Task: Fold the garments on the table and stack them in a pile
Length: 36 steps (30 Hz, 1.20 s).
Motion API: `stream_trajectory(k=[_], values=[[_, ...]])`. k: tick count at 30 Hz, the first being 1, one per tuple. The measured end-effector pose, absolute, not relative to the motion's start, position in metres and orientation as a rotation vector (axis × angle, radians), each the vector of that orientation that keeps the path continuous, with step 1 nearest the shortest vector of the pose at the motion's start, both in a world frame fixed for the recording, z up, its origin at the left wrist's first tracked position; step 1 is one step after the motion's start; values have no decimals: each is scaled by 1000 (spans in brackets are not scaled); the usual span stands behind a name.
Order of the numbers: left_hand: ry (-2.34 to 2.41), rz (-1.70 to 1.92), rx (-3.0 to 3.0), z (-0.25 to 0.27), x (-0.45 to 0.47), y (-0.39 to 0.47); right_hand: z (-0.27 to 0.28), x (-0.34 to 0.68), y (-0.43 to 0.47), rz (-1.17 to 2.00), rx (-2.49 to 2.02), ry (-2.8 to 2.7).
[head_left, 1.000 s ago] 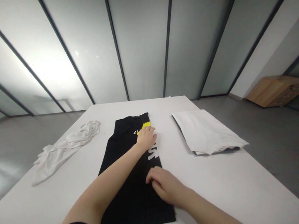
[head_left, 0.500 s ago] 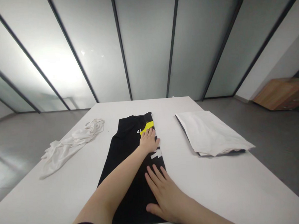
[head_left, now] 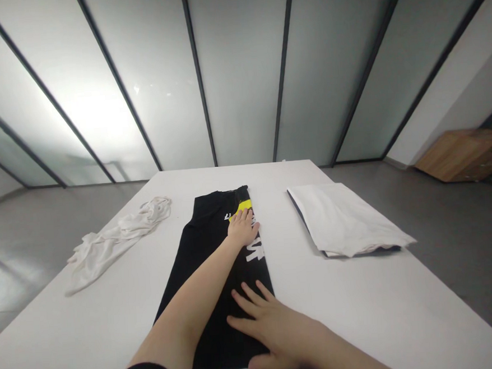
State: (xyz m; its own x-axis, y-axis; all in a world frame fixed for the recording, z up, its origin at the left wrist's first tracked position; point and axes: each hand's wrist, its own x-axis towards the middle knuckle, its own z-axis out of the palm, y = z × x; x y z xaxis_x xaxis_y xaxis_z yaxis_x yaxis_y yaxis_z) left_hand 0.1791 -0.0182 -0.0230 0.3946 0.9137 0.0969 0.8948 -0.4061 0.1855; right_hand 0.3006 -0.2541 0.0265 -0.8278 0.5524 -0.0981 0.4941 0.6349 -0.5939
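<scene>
A black T-shirt (head_left: pixel 209 254) with a yellow patch and white print lies flat on the white table, folded lengthwise into a long shape. My left hand (head_left: pixel 243 227) rests open on its upper right part, covering some of the yellow patch and print. Close to me, my right hand (head_left: pixel 273 329) lies with fingers spread over the shirt's lower right edge, its thumb near the bottom hem. My left forearm crosses over the black cloth and hides part of it.
To the right lies a folded white garment (head_left: pixel 345 219) with a dark underside. A crumpled white cloth (head_left: pixel 121 241) lies at the left edge of the white table (head_left: pixel 347 312). Beyond are frosted glass panels (head_left: pixel 243 83) and a wooden cabinet (head_left: pixel 467 155).
My right hand has slid toward me and slightly left, its fingers spreading wider. My left hand has shifted a little, and more of the white print shows below it.
</scene>
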Motion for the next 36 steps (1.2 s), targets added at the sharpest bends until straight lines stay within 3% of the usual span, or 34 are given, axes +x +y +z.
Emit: stream_trajectory(k=[20, 30, 36], values=[[1685, 264, 2502, -21, 178, -14, 18, 295, -247, 930, -714, -2728], [1719, 160, 2496, -14, 178, -23, 13, 295, -250, 1124, -609, -2794], [1757, 285, 2525, -5, 184, -33, 18, 296, -253, 1266, -524, -2704]])
